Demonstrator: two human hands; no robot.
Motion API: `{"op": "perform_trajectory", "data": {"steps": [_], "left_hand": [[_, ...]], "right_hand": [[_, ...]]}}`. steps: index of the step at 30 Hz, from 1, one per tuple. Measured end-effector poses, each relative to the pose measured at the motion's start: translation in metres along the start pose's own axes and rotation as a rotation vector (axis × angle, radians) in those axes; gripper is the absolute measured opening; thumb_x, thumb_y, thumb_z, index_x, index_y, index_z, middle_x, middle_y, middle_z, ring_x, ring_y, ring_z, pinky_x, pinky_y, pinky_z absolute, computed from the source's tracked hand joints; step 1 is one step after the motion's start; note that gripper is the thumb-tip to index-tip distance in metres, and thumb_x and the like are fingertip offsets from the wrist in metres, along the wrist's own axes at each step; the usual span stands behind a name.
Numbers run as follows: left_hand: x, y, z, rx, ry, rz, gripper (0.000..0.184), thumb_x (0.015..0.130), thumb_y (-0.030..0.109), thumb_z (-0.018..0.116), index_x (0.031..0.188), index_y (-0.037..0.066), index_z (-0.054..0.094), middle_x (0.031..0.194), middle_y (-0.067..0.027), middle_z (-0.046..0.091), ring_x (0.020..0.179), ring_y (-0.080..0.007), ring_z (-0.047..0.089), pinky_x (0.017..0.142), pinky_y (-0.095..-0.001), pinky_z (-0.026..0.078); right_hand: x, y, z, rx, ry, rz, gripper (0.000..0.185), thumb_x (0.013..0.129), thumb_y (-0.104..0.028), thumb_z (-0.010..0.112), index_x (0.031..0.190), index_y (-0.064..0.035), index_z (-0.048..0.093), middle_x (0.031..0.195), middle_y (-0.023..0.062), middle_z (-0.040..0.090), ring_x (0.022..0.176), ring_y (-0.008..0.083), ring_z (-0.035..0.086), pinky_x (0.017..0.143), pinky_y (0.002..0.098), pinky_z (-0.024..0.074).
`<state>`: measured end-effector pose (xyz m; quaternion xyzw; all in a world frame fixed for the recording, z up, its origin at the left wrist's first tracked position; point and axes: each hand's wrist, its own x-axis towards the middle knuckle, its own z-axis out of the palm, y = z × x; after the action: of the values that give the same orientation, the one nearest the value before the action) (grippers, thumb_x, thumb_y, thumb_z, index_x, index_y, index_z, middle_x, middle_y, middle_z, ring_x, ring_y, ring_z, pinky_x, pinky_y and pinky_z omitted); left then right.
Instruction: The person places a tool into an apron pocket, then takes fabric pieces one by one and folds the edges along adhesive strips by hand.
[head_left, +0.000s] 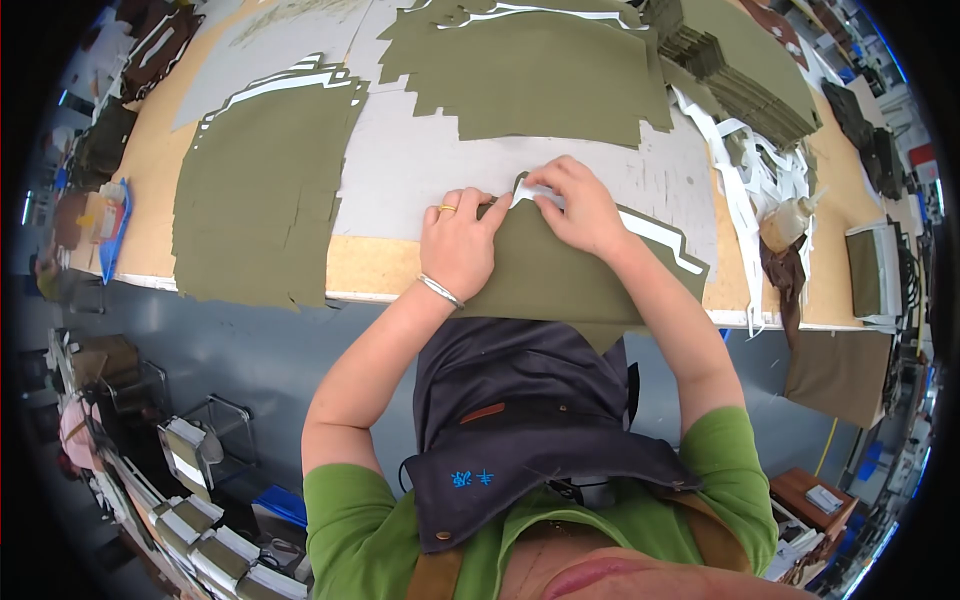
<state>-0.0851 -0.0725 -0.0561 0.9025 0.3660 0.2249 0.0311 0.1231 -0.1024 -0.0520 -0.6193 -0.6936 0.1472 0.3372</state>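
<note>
An olive fabric panel [560,280] lies at the table's front edge, its lower corner hanging over. A white strip [660,241] runs along its upper right edge. My left hand [459,243], with a ring and bracelet, rests on the panel's left side. Its fingers are bent and its thumb lies at the panel's peak, gripping the cloth there. Just right of it, my right hand [580,210] pinches the white strip near the peak between thumb and fingers. The fingertips partly hide the strip's end.
Flat olive panels with white strips lie at left [262,190] and at the back [550,85]. A thick stack of olive pieces [745,75] stands at back right. Loose white strips [735,200] and a plastic bottle [785,226] are on the right. A blue tray [117,232] sits far left.
</note>
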Motion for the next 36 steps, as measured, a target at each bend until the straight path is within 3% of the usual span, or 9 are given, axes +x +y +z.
{"op": "perform_trajectory", "data": {"steps": [4, 8, 11, 20, 23, 26, 36], "left_hand": [[-0.001, 0.003, 0.003, 0.14, 0.018, 0.088, 0.047, 0.079, 0.007, 0.057, 0.124, 0.019, 0.067, 0.105, 0.0, 0.061, 0.099, -0.0209, 0.057, 0.08, -0.0365, 0.042], [0.008, 0.002, -0.003, 0.217, -0.041, 0.175, 0.047, 0.08, 0.01, 0.057, 0.125, 0.018, 0.065, 0.098, 0.0006, 0.059, 0.094, -0.0189, 0.057, 0.077, -0.0363, 0.041], [0.013, -0.003, -0.004, 0.139, -0.025, 0.09, 0.046, 0.08, 0.011, 0.057, 0.125, 0.017, 0.066, 0.092, 0.001, 0.056, 0.089, -0.0176, 0.056, 0.074, -0.0358, 0.04], [0.022, -0.001, 0.001, 0.207, -0.052, 0.153, 0.04, 0.082, 0.012, 0.058, 0.12, 0.017, 0.068, 0.093, -0.0009, 0.056, 0.088, -0.0192, 0.057, 0.076, -0.0363, 0.039], [0.028, -0.002, 0.002, 0.238, -0.029, 0.196, 0.048, 0.078, 0.007, 0.058, 0.123, 0.02, 0.068, 0.092, -0.0008, 0.055, 0.086, -0.0206, 0.055, 0.074, -0.0362, 0.04], [0.031, -0.011, 0.005, -0.015, -0.123, -0.012, 0.048, 0.08, 0.005, 0.056, 0.124, 0.02, 0.067, 0.092, -0.0011, 0.054, 0.086, -0.0217, 0.054, 0.075, -0.0375, 0.042], [0.026, -0.004, 0.013, 0.058, -0.085, 0.057, 0.054, 0.078, 0.002, 0.056, 0.128, 0.02, 0.066, 0.098, -0.0025, 0.054, 0.091, -0.0241, 0.053, 0.077, -0.0395, 0.042]], "right_hand": [[-0.009, 0.004, 0.008, -0.099, 0.101, -0.148, 0.015, 0.082, -0.005, 0.067, 0.095, -0.0122, 0.069, 0.097, 0.0045, 0.06, 0.09, 0.0255, 0.057, 0.077, 0.0365, 0.0511], [-0.011, 0.002, 0.013, -0.139, 0.119, -0.159, 0.014, 0.082, -0.004, 0.066, 0.093, -0.0122, 0.069, 0.096, 0.0042, 0.059, 0.086, 0.0256, 0.056, 0.077, 0.0362, 0.0508], [-0.011, 0.002, 0.013, -0.125, 0.132, -0.163, 0.013, 0.083, -0.004, 0.066, 0.093, -0.0118, 0.069, 0.096, 0.0044, 0.058, 0.086, 0.0256, 0.055, 0.077, 0.0363, 0.0502], [-0.012, 0.003, 0.015, -0.148, 0.139, -0.14, 0.012, 0.082, -0.007, 0.067, 0.092, -0.0117, 0.069, 0.097, 0.0033, 0.058, 0.09, 0.0243, 0.056, 0.08, 0.0358, 0.051], [-0.014, 0.003, 0.017, -0.151, 0.155, -0.141, 0.012, 0.081, -0.007, 0.067, 0.093, -0.011, 0.069, 0.098, 0.0033, 0.059, 0.091, 0.0243, 0.056, 0.081, 0.036, 0.0512], [-0.013, 0.003, 0.016, -0.141, 0.172, -0.141, 0.013, 0.081, -0.006, 0.066, 0.092, -0.0099, 0.069, 0.098, 0.0034, 0.059, 0.091, 0.0244, 0.056, 0.081, 0.036, 0.0513], [-0.014, 0.004, 0.017, -0.115, 0.173, -0.155, 0.015, 0.079, -0.004, 0.067, 0.093, -0.0085, 0.071, 0.095, 0.0042, 0.059, 0.089, 0.0248, 0.056, 0.08, 0.036, 0.0507]]}}
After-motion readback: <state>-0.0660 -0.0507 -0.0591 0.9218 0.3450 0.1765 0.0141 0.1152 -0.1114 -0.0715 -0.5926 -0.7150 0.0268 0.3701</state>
